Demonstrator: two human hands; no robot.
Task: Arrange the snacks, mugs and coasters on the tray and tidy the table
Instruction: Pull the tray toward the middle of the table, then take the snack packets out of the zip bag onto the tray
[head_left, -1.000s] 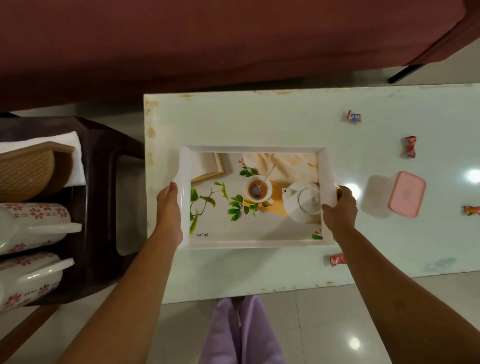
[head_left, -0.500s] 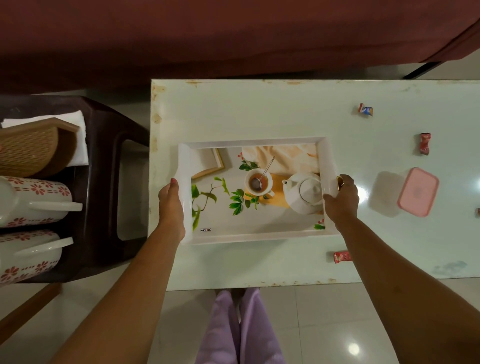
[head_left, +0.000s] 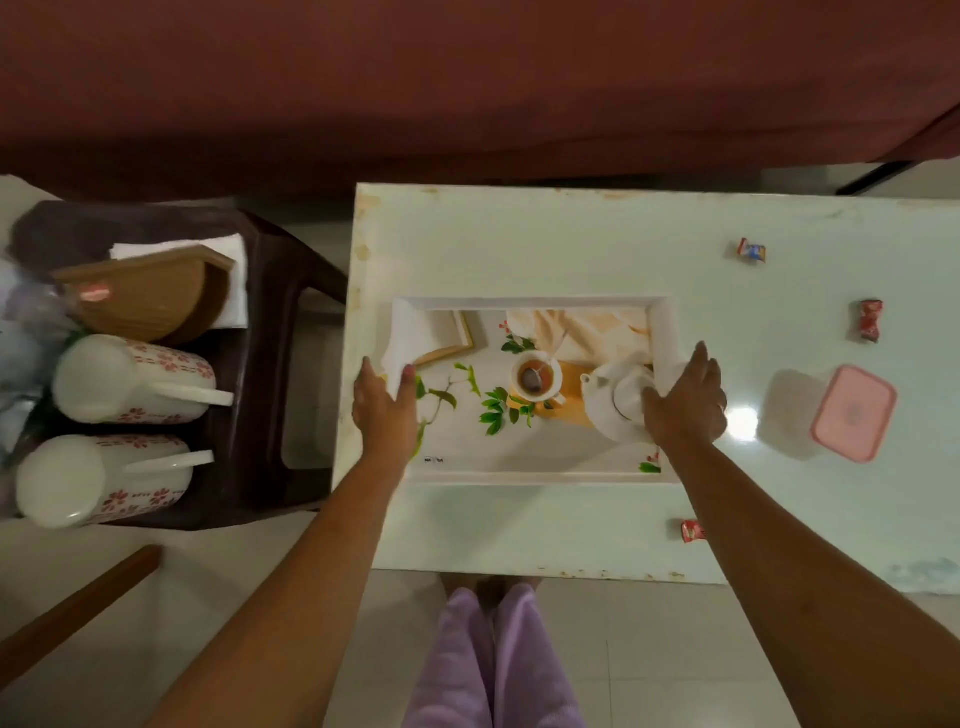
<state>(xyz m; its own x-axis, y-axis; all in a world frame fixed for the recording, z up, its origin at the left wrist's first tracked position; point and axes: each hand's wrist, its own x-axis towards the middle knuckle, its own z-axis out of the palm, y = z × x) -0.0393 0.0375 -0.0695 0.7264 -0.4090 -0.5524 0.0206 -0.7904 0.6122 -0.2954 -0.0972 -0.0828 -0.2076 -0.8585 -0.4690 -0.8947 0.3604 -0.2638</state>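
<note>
A white tray (head_left: 530, 303) printed with a teacup, teapot and leaves lies flat on the pale table (head_left: 571, 239). My left hand (head_left: 383, 410) hovers over its left rim with fingers straight. My right hand (head_left: 685, 402) is spread over its right rim, fingers loose. Neither hand grips the tray. Wrapped candies lie loose on the table: a blue one (head_left: 751, 251), a red one (head_left: 869, 320) and another red one (head_left: 693, 531) near the front edge. Two white floral mugs (head_left: 130, 379) (head_left: 98, 480) lie on their sides on a dark stool (head_left: 270, 291) to the left.
A clear box with a pink lid (head_left: 852, 413) stands right of the tray. On the stool a brown woven holder (head_left: 145, 296) rests on a white napkin (head_left: 228, 249). A maroon sofa (head_left: 467, 78) runs behind the table. My legs in purple trousers (head_left: 493, 660) are below.
Both hands have let go of the tray's rims and opened, fingers now straight above it. The tray rests on the table. The view has widened to the left over the stool.
</note>
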